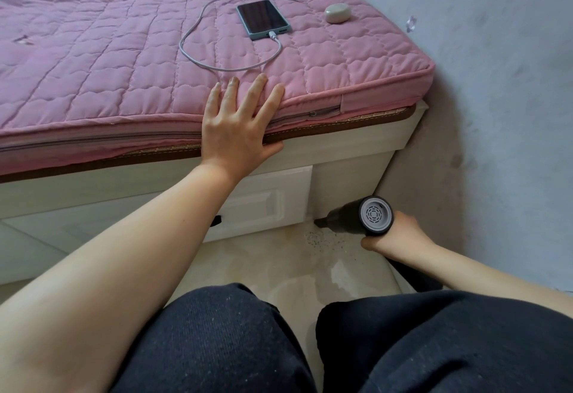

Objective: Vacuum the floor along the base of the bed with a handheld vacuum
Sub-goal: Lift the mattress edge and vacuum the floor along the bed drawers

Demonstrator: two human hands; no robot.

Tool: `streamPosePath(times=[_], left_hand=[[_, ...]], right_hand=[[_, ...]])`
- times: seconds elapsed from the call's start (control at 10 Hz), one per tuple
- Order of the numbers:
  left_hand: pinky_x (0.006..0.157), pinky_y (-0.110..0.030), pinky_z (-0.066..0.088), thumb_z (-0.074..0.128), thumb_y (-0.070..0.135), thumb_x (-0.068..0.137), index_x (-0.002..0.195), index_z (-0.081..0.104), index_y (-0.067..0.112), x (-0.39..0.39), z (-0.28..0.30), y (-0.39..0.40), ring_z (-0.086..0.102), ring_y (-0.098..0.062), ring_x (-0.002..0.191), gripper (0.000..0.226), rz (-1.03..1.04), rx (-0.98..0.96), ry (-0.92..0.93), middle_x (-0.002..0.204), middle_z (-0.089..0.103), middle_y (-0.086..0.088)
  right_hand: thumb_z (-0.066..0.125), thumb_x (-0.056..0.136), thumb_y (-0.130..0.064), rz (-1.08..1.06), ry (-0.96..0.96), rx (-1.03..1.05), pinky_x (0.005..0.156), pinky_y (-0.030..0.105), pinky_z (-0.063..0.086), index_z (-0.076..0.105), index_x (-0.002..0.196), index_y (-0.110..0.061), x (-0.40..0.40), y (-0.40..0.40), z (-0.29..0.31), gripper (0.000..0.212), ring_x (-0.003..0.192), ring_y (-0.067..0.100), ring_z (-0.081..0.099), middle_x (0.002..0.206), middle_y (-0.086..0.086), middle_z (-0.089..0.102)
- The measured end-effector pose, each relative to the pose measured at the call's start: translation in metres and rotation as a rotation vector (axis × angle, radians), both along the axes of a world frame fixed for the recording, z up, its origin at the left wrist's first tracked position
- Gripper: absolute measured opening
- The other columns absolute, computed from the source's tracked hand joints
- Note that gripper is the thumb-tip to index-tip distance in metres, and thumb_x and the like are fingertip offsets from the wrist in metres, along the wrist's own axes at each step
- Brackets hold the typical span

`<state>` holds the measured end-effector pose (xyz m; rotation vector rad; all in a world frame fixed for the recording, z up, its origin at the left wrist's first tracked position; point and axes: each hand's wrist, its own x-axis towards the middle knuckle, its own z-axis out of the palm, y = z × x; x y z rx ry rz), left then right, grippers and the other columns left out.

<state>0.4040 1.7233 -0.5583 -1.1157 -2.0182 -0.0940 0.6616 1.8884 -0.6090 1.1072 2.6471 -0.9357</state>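
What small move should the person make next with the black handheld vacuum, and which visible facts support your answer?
Probably draw the black handheld vacuum, held in the right hand, slightly back towards the knees. Its nozzle tip sits at the base of the white bed frame, while the scattered dark crumbs lie on the pale tiled floor just behind it. The left hand rests flat on the pink quilted mattress.

Single head cam, wide-angle, pitched forward and down from a crouched person beside the bed [130,61], facing its near edge and right corner. Close range: knees fill the bottom of frame, floor [279,265] at the bed base mid-frame, wall [496,82] on the right. No second view, so no overlap to report.
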Motion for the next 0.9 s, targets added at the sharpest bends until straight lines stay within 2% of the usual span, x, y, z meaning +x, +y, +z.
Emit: streamPosePath(times=[0.2, 0.4, 0.6, 0.8, 0.9], left_hand=[[0.109, -0.06, 0.036, 0.067, 0.06, 0.076, 0.149, 0.038, 0.025, 0.0, 0.0, 0.0, 0.049, -0.045, 0.129, 0.086, 0.002, 0.005, 0.008, 0.148, 0.048, -0.01], [0.109, -0.06, 0.036, 0.066, 0.059, 0.076, 0.149, 0.039, 0.025, -0.001, -0.001, 0.0, 0.05, -0.045, 0.129, 0.085, -0.001, 0.011, 0.009, 0.148, 0.048, -0.009], [0.109, -0.059, 0.036, 0.066, 0.059, 0.076, 0.149, 0.038, 0.025, -0.001, -0.001, 0.001, 0.049, -0.044, 0.13, 0.085, -0.002, 0.007, 0.007, 0.149, 0.048, -0.009], [0.11, -0.059, 0.035, 0.065, 0.059, 0.076, 0.149, 0.039, 0.025, -0.001, -0.001, 0.0, 0.049, -0.045, 0.13, 0.084, -0.002, 0.007, 0.003, 0.149, 0.048, -0.009], [0.11, -0.059, 0.035, 0.067, 0.059, 0.076, 0.149, 0.039, 0.025, 0.0, -0.001, 0.0, 0.049, -0.045, 0.13, 0.084, -0.005, 0.006, -0.002, 0.149, 0.048, -0.01]], right_hand=[[0.071, 0.069, -0.017, -0.063, -0.006, -0.016, 0.054, 0.025, 0.041, 0.055, 0.07, -0.014, 0.0, 0.01, -0.003, 0.016, 0.063, 0.014, 0.055, 0.067, 0.001, 0.059], [0.071, 0.069, -0.018, -0.092, -0.009, 0.026, 0.059, 0.027, 0.044, 0.061, 0.081, -0.005, 0.006, 0.025, -0.006, 0.02, 0.072, 0.022, 0.062, 0.074, 0.008, 0.065], [0.071, 0.07, -0.021, -0.127, -0.03, 0.073, 0.067, 0.033, 0.052, 0.061, 0.074, -0.011, 0.012, 0.034, -0.005, 0.014, 0.075, 0.025, 0.065, 0.077, 0.011, 0.069], [0.072, 0.07, -0.026, -0.156, -0.029, 0.111, 0.067, 0.027, 0.046, 0.063, 0.078, -0.016, 0.016, 0.042, -0.007, 0.016, 0.083, 0.026, 0.065, 0.081, 0.008, 0.069], [0.073, 0.066, -0.028, -0.181, -0.035, 0.105, 0.066, 0.029, 0.051, 0.063, 0.077, -0.018, 0.02, 0.047, -0.009, 0.018, 0.08, 0.022, 0.065, 0.078, 0.005, 0.069]])
